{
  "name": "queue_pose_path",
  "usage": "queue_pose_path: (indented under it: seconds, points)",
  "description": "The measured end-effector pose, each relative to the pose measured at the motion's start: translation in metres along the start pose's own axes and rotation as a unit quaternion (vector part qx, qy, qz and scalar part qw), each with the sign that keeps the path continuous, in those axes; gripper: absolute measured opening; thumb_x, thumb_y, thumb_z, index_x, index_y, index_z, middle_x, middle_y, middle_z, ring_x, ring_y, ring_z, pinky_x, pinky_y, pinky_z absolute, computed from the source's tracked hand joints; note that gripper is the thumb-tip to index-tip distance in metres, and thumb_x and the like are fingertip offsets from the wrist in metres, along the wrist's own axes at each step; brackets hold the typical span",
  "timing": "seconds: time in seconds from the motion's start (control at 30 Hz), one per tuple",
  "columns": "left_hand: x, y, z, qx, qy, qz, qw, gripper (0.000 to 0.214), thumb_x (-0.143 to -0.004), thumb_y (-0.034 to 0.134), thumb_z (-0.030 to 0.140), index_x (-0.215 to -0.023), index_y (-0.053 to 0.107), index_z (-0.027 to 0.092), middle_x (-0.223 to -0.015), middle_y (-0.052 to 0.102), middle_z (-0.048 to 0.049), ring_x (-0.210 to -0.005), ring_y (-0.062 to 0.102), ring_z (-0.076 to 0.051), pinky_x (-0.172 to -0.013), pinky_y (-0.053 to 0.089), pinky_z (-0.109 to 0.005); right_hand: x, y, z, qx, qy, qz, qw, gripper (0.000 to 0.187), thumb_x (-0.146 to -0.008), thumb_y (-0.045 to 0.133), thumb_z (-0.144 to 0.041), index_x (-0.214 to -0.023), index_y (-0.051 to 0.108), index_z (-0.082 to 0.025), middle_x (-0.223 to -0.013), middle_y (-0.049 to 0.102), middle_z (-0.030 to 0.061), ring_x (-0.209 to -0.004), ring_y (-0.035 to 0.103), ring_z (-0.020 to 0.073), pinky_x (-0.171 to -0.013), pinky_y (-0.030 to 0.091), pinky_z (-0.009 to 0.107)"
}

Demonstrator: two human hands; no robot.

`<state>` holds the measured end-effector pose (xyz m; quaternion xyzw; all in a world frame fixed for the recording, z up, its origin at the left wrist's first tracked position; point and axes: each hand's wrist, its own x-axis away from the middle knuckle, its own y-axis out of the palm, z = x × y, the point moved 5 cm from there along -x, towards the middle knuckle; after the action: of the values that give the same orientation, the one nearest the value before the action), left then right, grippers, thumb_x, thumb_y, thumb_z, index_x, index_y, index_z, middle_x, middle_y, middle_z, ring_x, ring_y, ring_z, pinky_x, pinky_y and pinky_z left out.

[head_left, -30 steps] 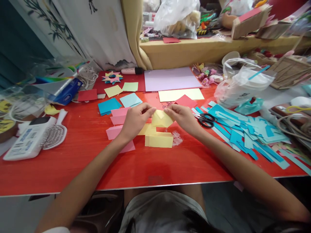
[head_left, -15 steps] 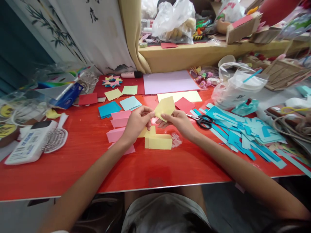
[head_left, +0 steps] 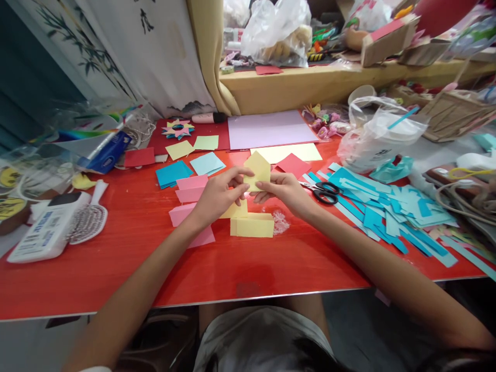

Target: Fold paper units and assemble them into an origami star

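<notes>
Both my hands hold a small folded yellow paper piece [head_left: 257,173] upright above the red table [head_left: 127,243]. My left hand [head_left: 217,196] pinches its left lower edge and my right hand [head_left: 285,190] pinches its right lower edge. Just below them lie folded yellow paper pieces [head_left: 252,226] and folded pink paper pieces [head_left: 188,192] on the table. Black-handled scissors [head_left: 323,192] lie just right of my right hand.
Blue paper strips [head_left: 391,212] cover the right side. Blue squares [head_left: 173,173], yellow-green squares [head_left: 194,146], red squares [head_left: 293,164], a lilac sheet [head_left: 270,129] and a paper star [head_left: 177,129] lie behind. A white remote [head_left: 46,227], hairbrush [head_left: 88,216] and plastic bag [head_left: 377,137] stand at the sides.
The yellow piece has been lifted from near the table and turned upright between both hands. The view has tilted slightly.
</notes>
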<state>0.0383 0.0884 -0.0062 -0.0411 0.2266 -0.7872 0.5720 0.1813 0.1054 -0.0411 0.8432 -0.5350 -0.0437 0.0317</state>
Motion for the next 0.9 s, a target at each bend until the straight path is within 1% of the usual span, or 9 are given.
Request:
queue_pose_path:
  seconds: [0.1, 0.17, 0.23, 0.37, 0.5, 0.6, 0.73, 0.9]
  points:
    - [0.0002, 0.0004, -0.0022, 0.002, 0.000, 0.013, 1.000, 0.024, -0.082, 0.052, 0.021, -0.106, 0.057, 0.022, -0.073, 0.050, 0.0021, -0.058, 0.056, -0.007, -0.052, 0.051, -0.018, 0.0000, -0.0001, 0.0004, -0.001, -0.003, -0.008, 1.000, 0.021, -0.078, 0.066, -0.032, -0.084, 0.068, -0.012, -0.072, 0.070, 0.0053, -0.063, 0.066, 0.0127, -0.065, 0.055, 0.026]
    - [0.0004, 0.0014, -0.0030, -0.007, 0.000, 0.012, 1.000, 0.027, -0.083, 0.052, 0.022, -0.110, 0.056, 0.024, -0.075, 0.051, 0.0021, -0.059, 0.056, -0.007, -0.052, 0.051, -0.018, 0.0002, 0.0002, 0.0001, 0.000, -0.004, -0.015, 1.000, 0.021, -0.078, 0.065, -0.031, -0.086, 0.068, -0.012, -0.072, 0.070, 0.0051, -0.064, 0.066, 0.0123, -0.065, 0.055, 0.026]
    - [0.0006, 0.0020, -0.0030, -0.020, 0.002, 0.011, 1.000, 0.027, -0.083, 0.054, 0.025, -0.109, 0.056, 0.024, -0.075, 0.050, 0.0023, -0.059, 0.056, -0.007, -0.052, 0.051, -0.018, 0.0004, 0.0008, -0.0005, 0.001, -0.001, -0.022, 1.000, 0.023, -0.077, 0.066, -0.031, -0.089, 0.069, -0.012, -0.072, 0.070, 0.0050, -0.063, 0.066, 0.0119, -0.065, 0.055, 0.026]
    - [0.0008, 0.0017, -0.0027, -0.036, 0.002, 0.022, 0.999, 0.020, -0.082, 0.056, 0.028, -0.101, 0.055, 0.022, -0.074, 0.048, 0.0028, -0.057, 0.055, -0.006, -0.050, 0.049, -0.017, 0.0007, 0.0020, -0.0013, 0.010, 0.003, -0.030, 0.999, 0.026, -0.075, 0.068, -0.031, -0.092, 0.070, -0.011, -0.071, 0.070, 0.0052, -0.062, 0.067, 0.0126, -0.064, 0.055, 0.026]
    - [0.0002, 0.0004, -0.0028, -0.038, 0.007, 0.037, 0.999, 0.012, -0.082, 0.055, 0.027, -0.091, 0.054, 0.020, -0.072, 0.049, 0.0022, -0.058, 0.052, -0.007, -0.048, 0.048, -0.017, 0.0014, 0.0039, -0.0010, 0.023, 0.011, -0.044, 0.999, 0.028, -0.074, 0.068, -0.033, -0.092, 0.069, -0.011, -0.070, 0.070, 0.0059, -0.063, 0.068, 0.0145, -0.065, 0.056, 0.028]
    - [-0.0004, 0.0006, -0.0033, -0.026, 0.009, 0.035, 0.999, 0.007, -0.082, 0.054, 0.026, -0.084, 0.053, 0.019, -0.071, 0.049, 0.0022, -0.057, 0.051, -0.007, -0.048, 0.048, -0.018, 0.0020, 0.0060, -0.0008, 0.025, 0.020, -0.053, 0.998, 0.028, -0.074, 0.069, -0.033, -0.091, 0.069, -0.011, -0.069, 0.070, 0.0056, -0.063, 0.068, 0.0142, -0.066, 0.056, 0.028]
    - [-0.0008, 0.0012, -0.0058, -0.016, 0.001, 0.034, 0.999, 0.007, -0.082, 0.055, 0.026, -0.081, 0.053, 0.019, -0.071, 0.051, 0.0021, -0.056, 0.052, -0.007, -0.050, 0.048, -0.019, 0.0021, 0.0070, -0.0006, 0.030, 0.028, -0.051, 0.998, 0.027, -0.074, 0.068, -0.033, -0.089, 0.069, -0.011, -0.070, 0.070, 0.0053, -0.063, 0.068, 0.0139, -0.065, 0.056, 0.027]
    - [-0.0008, 0.0008, -0.0098, -0.006, -0.010, 0.057, 0.998, 0.007, -0.081, 0.057, 0.026, -0.080, 0.053, 0.019, -0.068, 0.051, 0.0026, -0.056, 0.052, -0.007, -0.049, 0.048, -0.019, 0.0026, 0.0076, -0.0013, 0.034, 0.030, -0.053, 0.998, 0.027, -0.075, 0.067, -0.032, -0.090, 0.068, -0.010, -0.073, 0.071, 0.0070, -0.064, 0.068, 0.0150, -0.063, 0.056, 0.028]
